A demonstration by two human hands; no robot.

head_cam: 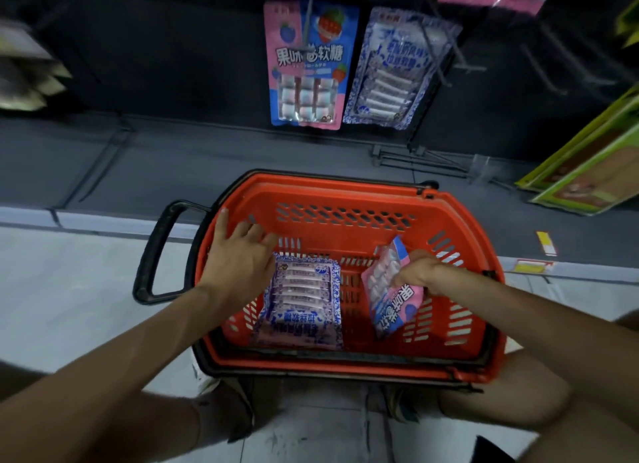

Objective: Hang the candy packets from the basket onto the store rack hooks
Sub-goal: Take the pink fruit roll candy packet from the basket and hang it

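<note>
Head view, down over basket [328,189]

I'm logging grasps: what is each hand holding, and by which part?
The right hand grips the pink-and-blue candy packet by its right side edge. The left hand, fingers spread, holds nothing.

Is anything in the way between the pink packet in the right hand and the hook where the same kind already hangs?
Nothing visible does. The right hand grips the pink packet inside the basket; open air lies between it and the hook above.
</note>
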